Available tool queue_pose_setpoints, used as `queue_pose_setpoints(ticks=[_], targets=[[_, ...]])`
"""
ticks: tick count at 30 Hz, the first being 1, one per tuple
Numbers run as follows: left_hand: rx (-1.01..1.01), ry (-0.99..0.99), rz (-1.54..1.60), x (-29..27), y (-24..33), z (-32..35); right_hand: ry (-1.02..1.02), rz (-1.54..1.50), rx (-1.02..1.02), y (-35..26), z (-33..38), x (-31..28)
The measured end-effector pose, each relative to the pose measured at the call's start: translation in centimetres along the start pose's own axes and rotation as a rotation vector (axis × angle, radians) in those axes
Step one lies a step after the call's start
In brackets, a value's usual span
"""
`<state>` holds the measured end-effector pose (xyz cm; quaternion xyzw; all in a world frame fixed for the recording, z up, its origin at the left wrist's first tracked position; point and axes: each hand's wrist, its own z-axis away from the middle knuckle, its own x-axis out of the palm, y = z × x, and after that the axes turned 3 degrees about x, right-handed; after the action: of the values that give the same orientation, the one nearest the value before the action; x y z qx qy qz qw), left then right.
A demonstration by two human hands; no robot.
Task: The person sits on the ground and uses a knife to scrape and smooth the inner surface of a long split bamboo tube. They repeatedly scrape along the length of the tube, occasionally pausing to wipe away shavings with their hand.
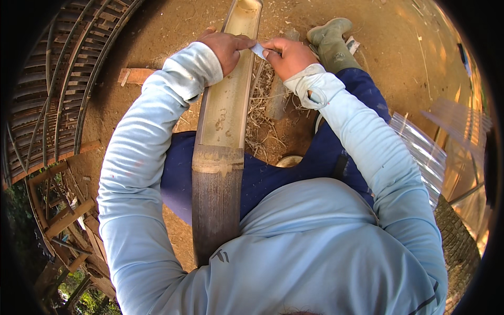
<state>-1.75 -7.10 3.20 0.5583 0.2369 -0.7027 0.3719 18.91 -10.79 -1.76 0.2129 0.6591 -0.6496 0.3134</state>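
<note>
Closest to us is our own pale blue shirt point(315, 252), filling the lower part of the view, with both sleeves reaching forward. At far left, a curved slatted bamboo frame point(58, 89) arcs along the rim, with rough wooden pieces point(68, 215) below it on the dirt ground point(168, 26).

Moving right, our left hand point(226, 48) rests on the left edge of a split bamboo pole point(226, 105), fingers curled over and pressed down on the rim. The pole runs from our lap forward, between our knees; its near end is dark outer skin, and beyond that the pale hollow inner face lies open upward like a trough.

Just right of it, our right hand point(290, 55) is closed in a fist around a small blade point(258, 50), whose light tip meets the pole's right rim, very near our left fingertips. Below the hands, dry shavings point(262, 121) litter the ground.

Further right come our dark blue trousers point(362, 100), a green rubber boot point(333, 39), and clear corrugated sheeting point(425, 152) at the edge.

We judge the main danger to be the closeness of blade and left fingers: if the blade slips off the hard rim or jumps through a fibre, it could run into that hand. The pole only lies across our lap, so it could roll under pressure and throw the cut off line.
</note>
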Motion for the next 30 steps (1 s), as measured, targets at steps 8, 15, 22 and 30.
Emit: queue_pose_setpoints(ticks=[8, 15, 22, 30], targets=[[0.042, 0.022, -0.012, -0.1, 0.6, 1.9, 0.02, -0.045, -0.065, -0.4, 1.7, 0.3], [0.086, 0.037, -0.019, 0.0, 1.0, 2.9, 0.003, -0.02, -0.009, -1.1, 3.0, 0.0], [0.122, 0.076, -0.021, -0.2, 1.0, 3.6, 0.001, -0.073, -0.022, -1.0, 3.4, 0.2], [0.119, 0.02, -0.011, -1.3, 2.2, 4.7, 0.021, -0.096, -0.059, -0.9, 4.3, 0.3]])
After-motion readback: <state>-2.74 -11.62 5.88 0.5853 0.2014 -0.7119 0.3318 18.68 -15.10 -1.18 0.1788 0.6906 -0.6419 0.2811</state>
